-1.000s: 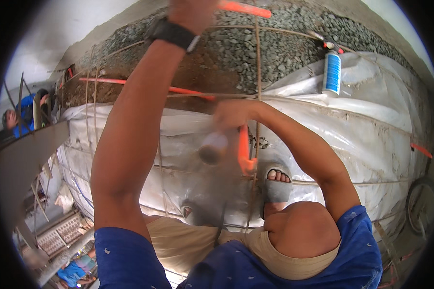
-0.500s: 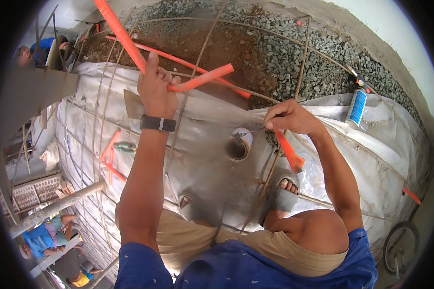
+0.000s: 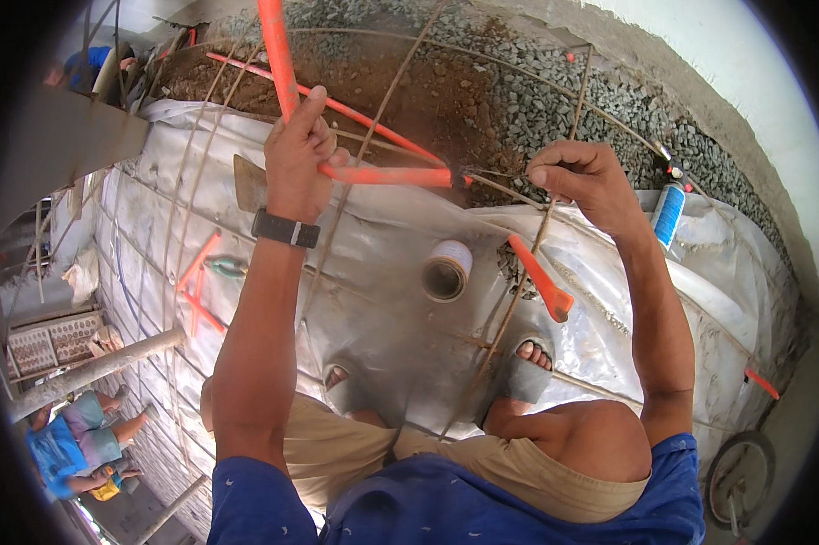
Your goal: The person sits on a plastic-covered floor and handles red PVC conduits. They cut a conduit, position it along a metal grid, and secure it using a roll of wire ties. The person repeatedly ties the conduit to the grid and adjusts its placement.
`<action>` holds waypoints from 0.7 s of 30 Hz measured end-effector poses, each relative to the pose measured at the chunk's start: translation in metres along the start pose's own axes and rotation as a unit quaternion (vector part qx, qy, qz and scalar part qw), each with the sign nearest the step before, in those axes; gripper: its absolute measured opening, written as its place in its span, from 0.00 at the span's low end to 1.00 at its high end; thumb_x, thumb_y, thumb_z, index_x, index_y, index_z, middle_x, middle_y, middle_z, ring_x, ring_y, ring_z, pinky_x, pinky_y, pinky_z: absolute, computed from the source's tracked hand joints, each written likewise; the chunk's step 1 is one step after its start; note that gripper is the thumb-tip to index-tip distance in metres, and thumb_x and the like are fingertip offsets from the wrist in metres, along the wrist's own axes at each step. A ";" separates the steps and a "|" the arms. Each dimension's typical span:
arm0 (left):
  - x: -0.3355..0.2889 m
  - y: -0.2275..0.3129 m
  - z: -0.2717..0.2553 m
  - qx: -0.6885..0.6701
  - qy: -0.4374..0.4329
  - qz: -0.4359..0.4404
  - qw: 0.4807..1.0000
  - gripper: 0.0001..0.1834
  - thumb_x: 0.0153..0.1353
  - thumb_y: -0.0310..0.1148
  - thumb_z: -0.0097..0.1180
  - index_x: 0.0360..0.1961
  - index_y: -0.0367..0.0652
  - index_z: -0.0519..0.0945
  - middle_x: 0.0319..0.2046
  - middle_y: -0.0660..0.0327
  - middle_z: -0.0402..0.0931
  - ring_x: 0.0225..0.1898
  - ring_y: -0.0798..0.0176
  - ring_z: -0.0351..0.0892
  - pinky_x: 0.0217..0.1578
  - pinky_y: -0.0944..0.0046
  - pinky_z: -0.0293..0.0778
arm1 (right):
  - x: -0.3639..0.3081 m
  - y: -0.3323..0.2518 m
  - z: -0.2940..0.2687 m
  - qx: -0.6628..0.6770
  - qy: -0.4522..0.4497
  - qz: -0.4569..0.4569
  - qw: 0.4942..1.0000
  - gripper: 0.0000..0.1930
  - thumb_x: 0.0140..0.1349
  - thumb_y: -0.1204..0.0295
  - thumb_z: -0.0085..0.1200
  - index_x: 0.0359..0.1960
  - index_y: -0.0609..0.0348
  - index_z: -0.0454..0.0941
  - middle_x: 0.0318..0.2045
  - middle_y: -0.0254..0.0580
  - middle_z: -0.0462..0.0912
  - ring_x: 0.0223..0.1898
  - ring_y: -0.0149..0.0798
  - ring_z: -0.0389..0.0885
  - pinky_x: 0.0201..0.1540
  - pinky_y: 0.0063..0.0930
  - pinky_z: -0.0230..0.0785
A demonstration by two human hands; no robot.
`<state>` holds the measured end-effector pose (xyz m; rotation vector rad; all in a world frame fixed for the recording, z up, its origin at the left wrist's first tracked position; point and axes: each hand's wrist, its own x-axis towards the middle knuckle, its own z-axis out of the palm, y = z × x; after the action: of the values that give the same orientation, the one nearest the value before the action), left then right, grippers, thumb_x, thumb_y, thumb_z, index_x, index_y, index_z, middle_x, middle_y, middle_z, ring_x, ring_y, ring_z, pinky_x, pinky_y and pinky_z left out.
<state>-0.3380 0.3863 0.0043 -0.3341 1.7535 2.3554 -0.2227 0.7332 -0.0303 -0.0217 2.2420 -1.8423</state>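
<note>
Right hand (image 3: pixel 586 184) has shifted from plastic sheeting (image 3: pixel 382 250) toward gravel (image 3: pixel 541 113)

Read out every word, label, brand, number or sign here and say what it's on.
No text is readable.
Blue-and-white canister: label print too small to read.
Open can: pale label too blurred to read.
Orange pipe in the left hand: no legible marking.

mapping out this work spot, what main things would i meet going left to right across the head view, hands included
Loose orange pipe pieces → left hand → open can → right hand → blue-labelled canister → short orange piece.
</note>
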 end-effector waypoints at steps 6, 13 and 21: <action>-0.004 0.003 0.002 0.007 -0.012 0.002 1.000 0.23 0.79 0.44 0.61 0.26 0.54 0.66 0.20 0.75 0.53 0.19 0.75 0.50 0.26 0.65 0.57 | 0.016 -0.001 0.004 -0.016 -0.020 -0.009 1.000 0.10 0.67 0.69 0.66 0.40 0.66 0.89 0.33 0.34 0.84 0.35 0.27 0.78 0.39 0.27 0.70; -0.004 0.009 -0.001 -0.049 -0.058 -0.001 0.997 0.22 0.80 0.44 0.60 0.28 0.54 0.66 0.20 0.75 0.53 0.19 0.75 0.49 0.25 0.66 0.56 | 0.021 0.011 0.007 -0.034 -0.009 -0.051 0.998 0.10 0.71 0.69 0.69 0.39 0.65 0.89 0.32 0.28 0.83 0.34 0.24 0.76 0.37 0.25 0.68; -0.005 0.005 -0.003 -0.092 -0.003 -0.002 0.996 0.22 0.80 0.45 0.60 0.29 0.54 0.66 0.21 0.75 0.52 0.19 0.75 0.48 0.26 0.67 0.57 | 0.011 0.018 0.016 0.008 -0.025 -0.032 0.999 0.10 0.71 0.68 0.70 0.39 0.65 0.89 0.31 0.29 0.83 0.33 0.24 0.74 0.35 0.25 0.66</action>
<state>-0.3341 0.3821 0.0092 -0.3566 1.5340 2.5184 -0.2274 0.7201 -0.0525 -0.1360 2.2176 -1.8692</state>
